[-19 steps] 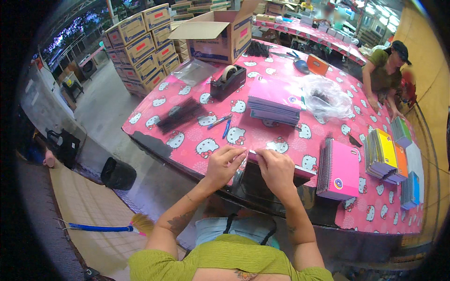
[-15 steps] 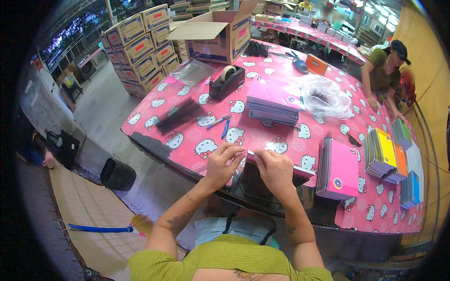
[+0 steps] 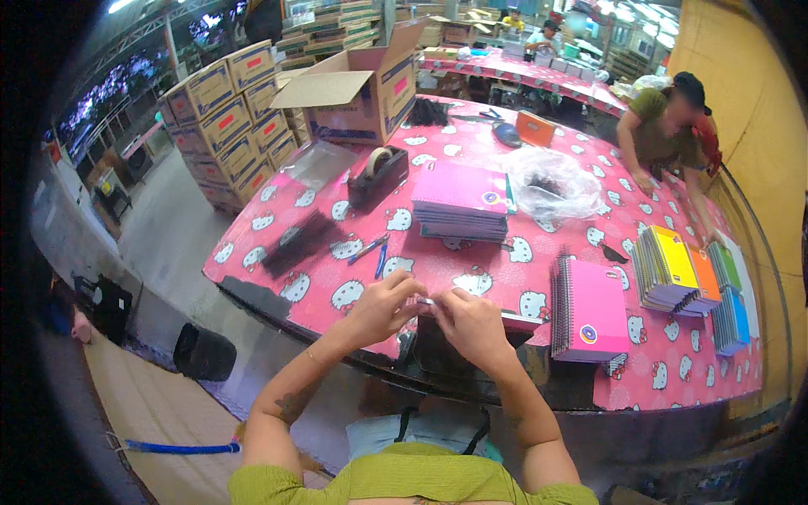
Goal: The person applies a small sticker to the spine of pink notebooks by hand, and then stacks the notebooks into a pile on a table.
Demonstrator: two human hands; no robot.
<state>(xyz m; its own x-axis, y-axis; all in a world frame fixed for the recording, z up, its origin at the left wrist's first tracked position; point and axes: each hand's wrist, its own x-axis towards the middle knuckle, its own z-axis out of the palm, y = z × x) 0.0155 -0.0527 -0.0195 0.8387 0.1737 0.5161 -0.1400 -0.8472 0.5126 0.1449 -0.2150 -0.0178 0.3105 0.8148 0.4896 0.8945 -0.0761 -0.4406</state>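
We've got both hands together at the near edge of the table [image 3: 673, 370], just in front of the pink notebook [image 3: 589, 311]. Left hand [image 3: 383, 307] and right hand [image 3: 471, 324] are pinching a small pale piece [image 3: 427, 301] between fingertips — too small to tell what it is, prob. thin and shiny. Risk as we see it: grip's tiny, so a slip could drop the piece off the edge into our lap or onto the floor. Elbow room's tight too; a nudge could knock the notebook, which stands upright-ish right of our hands.
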